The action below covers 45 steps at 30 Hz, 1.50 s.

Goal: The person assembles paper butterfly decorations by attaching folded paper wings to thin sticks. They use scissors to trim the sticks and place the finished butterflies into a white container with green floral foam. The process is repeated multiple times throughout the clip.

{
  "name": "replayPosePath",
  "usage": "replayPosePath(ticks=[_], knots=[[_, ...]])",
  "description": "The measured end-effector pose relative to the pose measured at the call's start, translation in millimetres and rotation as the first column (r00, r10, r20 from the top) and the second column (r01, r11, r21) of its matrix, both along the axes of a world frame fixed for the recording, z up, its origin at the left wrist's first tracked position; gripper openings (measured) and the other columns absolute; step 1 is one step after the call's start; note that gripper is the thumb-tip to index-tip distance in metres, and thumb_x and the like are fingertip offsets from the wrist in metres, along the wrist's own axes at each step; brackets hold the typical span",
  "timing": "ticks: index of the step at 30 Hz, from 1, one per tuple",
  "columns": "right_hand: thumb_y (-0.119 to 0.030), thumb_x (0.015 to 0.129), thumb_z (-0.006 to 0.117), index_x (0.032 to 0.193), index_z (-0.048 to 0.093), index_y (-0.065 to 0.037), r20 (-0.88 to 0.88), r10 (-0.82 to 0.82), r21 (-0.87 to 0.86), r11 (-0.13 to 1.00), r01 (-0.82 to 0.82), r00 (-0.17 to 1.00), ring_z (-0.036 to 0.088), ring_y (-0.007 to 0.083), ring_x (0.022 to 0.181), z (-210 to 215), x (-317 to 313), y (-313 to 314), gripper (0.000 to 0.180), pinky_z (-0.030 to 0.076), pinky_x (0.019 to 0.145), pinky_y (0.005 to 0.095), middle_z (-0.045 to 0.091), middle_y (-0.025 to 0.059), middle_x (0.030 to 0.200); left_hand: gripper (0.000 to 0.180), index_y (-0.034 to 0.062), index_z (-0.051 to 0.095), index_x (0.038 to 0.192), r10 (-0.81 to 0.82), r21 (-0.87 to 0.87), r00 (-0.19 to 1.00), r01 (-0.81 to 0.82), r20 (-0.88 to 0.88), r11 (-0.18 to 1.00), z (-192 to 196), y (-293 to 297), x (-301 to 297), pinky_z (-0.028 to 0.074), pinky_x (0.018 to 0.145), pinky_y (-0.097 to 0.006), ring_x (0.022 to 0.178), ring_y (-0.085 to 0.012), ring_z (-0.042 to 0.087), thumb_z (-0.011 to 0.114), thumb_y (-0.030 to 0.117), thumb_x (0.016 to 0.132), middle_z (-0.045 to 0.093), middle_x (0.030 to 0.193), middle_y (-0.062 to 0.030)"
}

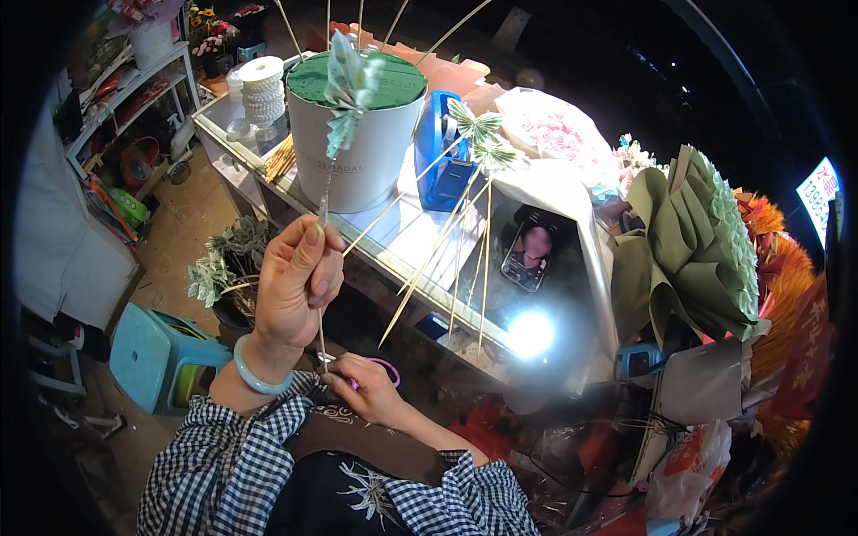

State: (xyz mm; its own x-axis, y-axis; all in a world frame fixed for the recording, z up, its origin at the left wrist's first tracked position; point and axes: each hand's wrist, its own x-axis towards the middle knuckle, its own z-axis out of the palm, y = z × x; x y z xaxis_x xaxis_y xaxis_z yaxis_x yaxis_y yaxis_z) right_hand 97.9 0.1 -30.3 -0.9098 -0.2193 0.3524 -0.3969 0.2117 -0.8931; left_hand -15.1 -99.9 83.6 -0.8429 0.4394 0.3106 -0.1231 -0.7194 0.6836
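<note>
My left hand (299,268) pinches a thin wooden stick (322,335) upright in front of the table. At its top is a pale green folded-paper piece (347,85), blurred, with something clear and shiny along the stick below it. Lower down, my right hand (366,389) closes its fingertips on the stick's bottom end. A pink loop, like a scissors handle (390,368), shows beside the right fingers; the rest is hidden. Behind the left hand stands a white bucket (344,165) filled with green floral foam (308,80), with several bare sticks rising around it.
More folded-paper butterflies (483,134) on sticks lie over the table edge beside a blue tape dispenser (442,165). Bead spools (262,89) and a stick bundle (281,159) sit left of the bucket. Bouquets (688,241) crowd the right; a blue stool (165,357) stands left.
</note>
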Motion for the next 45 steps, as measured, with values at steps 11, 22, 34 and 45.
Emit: replayPosePath(ticks=[11, 22, 34, 45], knots=[[-0.004, 0.081, 0.062, 0.087, 0.057, 0.001, -0.047, -0.02, -0.044, 0.999, 0.018, 0.999, 0.056, 0.0273, 0.068, -2.6, 2.4, -4.5, 0.009, 0.044, 0.062, 0.0339, 0.056, 0.013, 0.076, 0.028, -0.0028, 0.057, 0.105, -0.147, 0.104, 0.987, 0.141, 0.057, 0.985, 1.9, -0.9, -2.4, 0.033, 0.045, -0.016, 0.054, -0.0042, 0.041, 0.054, 0.022, 0.092, 0.054, 0.075, -0.0023], [-0.001, 0.079, 0.064, 0.085, 0.06, 0.002, -0.019, -0.1, 0.027, 0.995, 0.101, 0.995, 0.055, 0.024, 0.064, 4.0, 8.5, -1.1, 0.008, 0.042, 0.057, 0.0309, 0.057, 0.0115, 0.072, 0.035, -0.0011, 0.06, 0.087, -0.198, 0.07, 0.978, 0.194, 0.064, 0.978, -1.2, -2.2, -4.9, 0.028, 0.042, -0.016, 0.047, -0.0027, 0.034, 0.052, 0.032, 0.093, 0.047, 0.061, 0.0026], [0.0, 0.078, 0.064, 0.084, 0.059, 0.003, -0.005, -0.152, 0.028, 0.988, 0.152, 0.988, 0.056, 0.0244, 0.065, 5.8, 6.4, -7.8, 0.008, 0.043, 0.058, 0.0306, 0.057, 0.0115, 0.071, 0.029, -0.0026, 0.06, 0.092, 0.259, -0.192, 0.955, -0.283, -0.143, 0.94, 6.2, -1.1, -4.7, 0.031, 0.044, -0.016, 0.049, -0.0023, 0.04, 0.051, 0.025, 0.095, 0.046, 0.058, 0.0031], [-0.001, 0.077, 0.065, 0.082, 0.059, 0.003, -0.033, -0.187, 0.121, 0.974, 0.189, 0.982, 0.056, 0.0256, 0.063, -0.1, 7.9, -9.1, 0.009, 0.043, 0.057, 0.0317, 0.056, 0.0122, 0.07, 0.036, 0.0005, 0.055, 0.072, 0.425, -0.344, 0.756, -0.622, -0.498, 0.704, -5.8, -4.5, -1.7, 0.034, 0.041, -0.019, 0.043, -0.0042, 0.047, 0.046, 0.025, 0.097, 0.048, 0.05, -0.0003]])
